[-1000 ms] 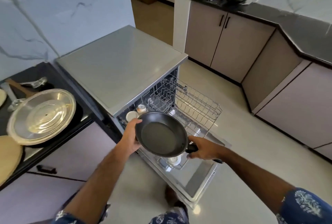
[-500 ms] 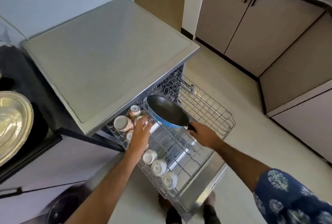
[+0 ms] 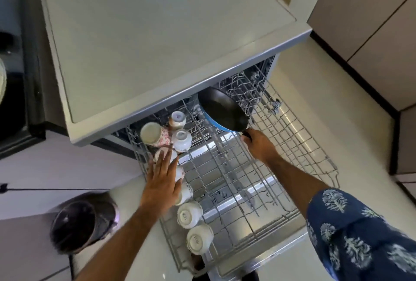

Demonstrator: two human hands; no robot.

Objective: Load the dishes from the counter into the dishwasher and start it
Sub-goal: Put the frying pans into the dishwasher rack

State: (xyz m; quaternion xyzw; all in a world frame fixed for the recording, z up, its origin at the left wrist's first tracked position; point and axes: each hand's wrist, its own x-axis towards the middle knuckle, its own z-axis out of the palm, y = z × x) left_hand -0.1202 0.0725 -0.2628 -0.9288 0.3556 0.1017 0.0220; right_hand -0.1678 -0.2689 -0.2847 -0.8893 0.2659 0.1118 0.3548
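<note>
Right hand [image 3: 258, 145] reached forward with the arm stretched out from a dark blue sleeve [image 3: 360, 231] printed with pale leaf shapes, fingers curled round the black handle of the frying pan [image 3: 222, 111]; grip clenched on that handle. Pan held tilted, just ahead of and left of the grip, its round dark non-stick inside facing up and its bright blue outer wall showing along the lower edge, sitting over the back part of the pulled-out wire rack [image 3: 258, 179] under the front lip of the dishwasher [image 3: 157, 33]. Whether the pan touched the wires could not be told.

Left hand [image 3: 161, 181] stretched out flat, palm down, fingers straight and together, grip released and holding nothing, laid over the row of cups at the rack's left side. Beyond those fingertips lay a tall cup with a red speckled pattern [image 3: 154, 134] on its side, a small white glazed cup [image 3: 182, 140] and another small cup [image 3: 177, 118] behind it. Nearer than the left grip stood two round white cups [image 3: 189, 214] turned bottom up, glossy, with small print on their bases.

Rack made of thin grey coated wire in a grid with upright tines; shiny steel door panel visible through it. Dishwasher top flat, matte, pale grey. Left of the left forearm, on the floor, a round dark bin [image 3: 78, 222] with a glossy liner
</note>
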